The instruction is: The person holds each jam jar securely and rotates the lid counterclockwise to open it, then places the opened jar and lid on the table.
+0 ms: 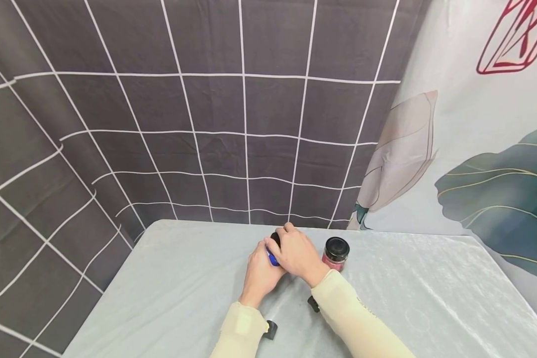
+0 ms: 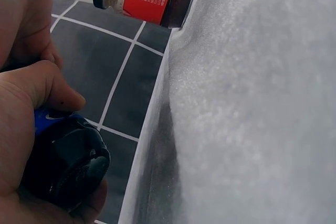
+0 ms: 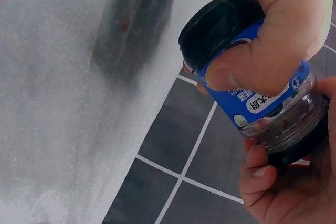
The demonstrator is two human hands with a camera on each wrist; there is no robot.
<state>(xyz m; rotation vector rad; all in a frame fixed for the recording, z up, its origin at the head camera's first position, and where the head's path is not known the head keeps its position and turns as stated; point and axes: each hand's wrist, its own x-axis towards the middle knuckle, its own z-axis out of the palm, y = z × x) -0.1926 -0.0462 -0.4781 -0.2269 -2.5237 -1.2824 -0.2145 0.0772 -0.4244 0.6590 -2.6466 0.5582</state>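
Observation:
A glass jar (image 3: 249, 98) with a blue label is held tilted between both hands over the table. My left hand (image 1: 261, 273) grips it round the label, the thumb lying across the blue, beside the jar's dark end (image 2: 73, 161). At the other end, the fingers of my right hand (image 1: 300, 253) hold the black lid (image 3: 299, 145). Clear glass with dark bits inside shows between label and lid. To the right of the right hand stands a second jar (image 1: 335, 253) with a black lid and red label, upright and untouched.
A pale grey cloth covers the table (image 1: 183, 288). Behind it hangs a dark curtain (image 1: 268, 109) with a white grid, and a leaf-patterned white curtain (image 1: 407, 199) hangs at the right. Small black devices (image 1: 270, 329) sit at the wrists.

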